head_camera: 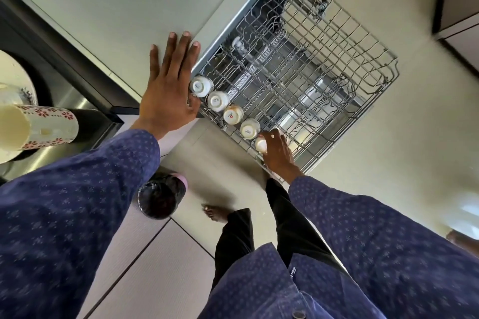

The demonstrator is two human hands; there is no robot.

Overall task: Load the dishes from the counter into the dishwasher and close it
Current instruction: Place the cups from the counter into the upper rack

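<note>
My right hand (277, 154) grips fifth cup (260, 144) in rack (363, 101); left hand (169, 85) flat, fingers straight, beside first cup (201, 85).

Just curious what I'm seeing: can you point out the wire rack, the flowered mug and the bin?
wire rack (373, 101): head view, outer rim.
flowered mug (49, 124): head view, patterned side.
bin (158, 197): head view, black liner.

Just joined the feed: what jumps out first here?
A row of upturned cups lines the near edge of the pulled-out wire rack, and the right hand holds the last cup in that row. The left hand rests flat, fingers spread, against the cabinet front beside the rack.
</note>
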